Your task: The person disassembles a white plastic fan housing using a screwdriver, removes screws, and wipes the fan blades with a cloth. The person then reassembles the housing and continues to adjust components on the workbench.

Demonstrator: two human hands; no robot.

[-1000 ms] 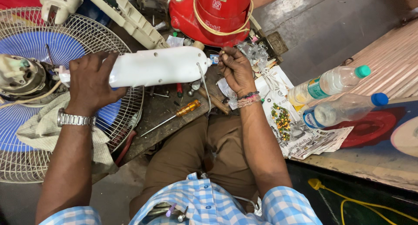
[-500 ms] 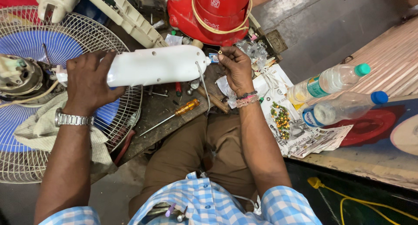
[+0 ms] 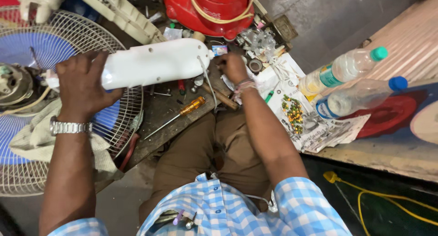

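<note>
While cluttered, dark workbench [image 3: 169, 110] underhand.

Left hand [image 3: 82, 83] grips white fan housing [image 3: 153, 62]; right hand [image 3: 233, 66] touches its end

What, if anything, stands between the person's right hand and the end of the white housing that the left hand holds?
Nothing visible: the right hand is already at the end of the white housing, gripped by the left hand.

Grey concrete floor [image 3: 337, 17], perhaps oil-stained.
</note>
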